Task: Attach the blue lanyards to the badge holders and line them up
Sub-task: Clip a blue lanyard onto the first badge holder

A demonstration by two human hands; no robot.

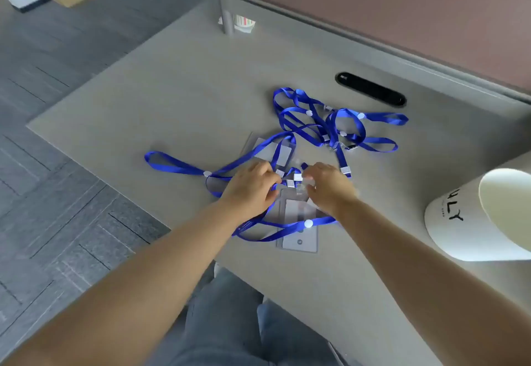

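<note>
Several blue lanyards lie on the grey desk (pixel 161 101). A tangled bunch of blue lanyards (pixel 330 120) sits further back. One lanyard (pixel 175 163) loops out to the left, another lanyard (pixel 287 226) crosses a clear badge holder (pixel 300 239) close to me. A second clear badge holder (pixel 275 150) lies just beyond my hands. My left hand (pixel 250 190) pinches the lanyard end near its white clips (pixel 294 180). My right hand (pixel 327 186) pinches the top of the near badge holder beside those clips. The contact points are partly hidden by my fingers.
A large white paper cup (pixel 471 222) lies on its side at the right. A black cable slot (pixel 370 89) sits in the desk behind the lanyards. A brown partition (pixel 402 6) borders the far edge, with a metal post (pixel 227 12). The desk's left edge drops to grey floor.
</note>
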